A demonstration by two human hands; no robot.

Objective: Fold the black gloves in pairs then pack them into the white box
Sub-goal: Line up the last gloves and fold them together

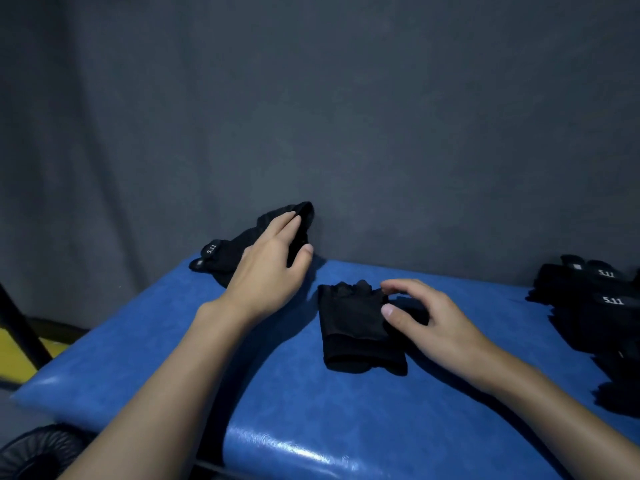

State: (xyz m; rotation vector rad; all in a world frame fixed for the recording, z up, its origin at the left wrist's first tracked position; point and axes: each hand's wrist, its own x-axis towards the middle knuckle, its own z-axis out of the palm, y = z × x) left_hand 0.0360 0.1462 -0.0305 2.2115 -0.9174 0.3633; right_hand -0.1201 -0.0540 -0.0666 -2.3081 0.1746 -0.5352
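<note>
A black fingerless glove [353, 327] lies flat in the middle of the blue padded table [242, 375]. My right hand [426, 317] rests on its right edge, with thumb and forefinger pinching the fabric near the finger openings. My left hand [273, 268] holds a second black glove [235, 251] at the far left corner, fingers and thumb closed on its raised end; a white "5.11" tag shows on its cuff. No white box is in view.
A pile of several more black gloves [595, 313] with "5.11" tags sits at the table's right edge. A grey curtain hangs right behind the table. A black fan grille [38, 452] and a yellow floor patch lie low on the left.
</note>
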